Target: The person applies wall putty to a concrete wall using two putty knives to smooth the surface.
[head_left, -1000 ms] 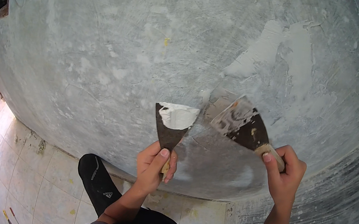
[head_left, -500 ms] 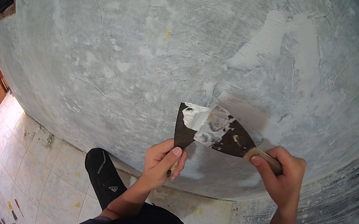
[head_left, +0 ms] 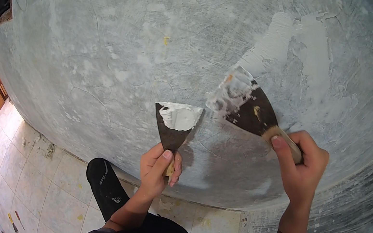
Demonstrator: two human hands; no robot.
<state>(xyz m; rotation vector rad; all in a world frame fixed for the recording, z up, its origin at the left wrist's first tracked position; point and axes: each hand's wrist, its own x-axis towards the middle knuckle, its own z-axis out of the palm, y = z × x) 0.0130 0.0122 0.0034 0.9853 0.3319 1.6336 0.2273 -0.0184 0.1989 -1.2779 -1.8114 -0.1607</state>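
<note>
Right scraper (head_left: 256,110) moved off left scraper (head_left: 169,135) | left fingers (head_left: 162,162), right fingers (head_left: 283,154) pinching one each | wall (head_left: 108,55) ahead, black-clad leg (head_left: 106,184) left

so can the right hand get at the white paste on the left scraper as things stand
Probably yes: the right hand holds the right scraper near the left scraper, whose white paste lies uncovered, with nothing visible in between.
</note>
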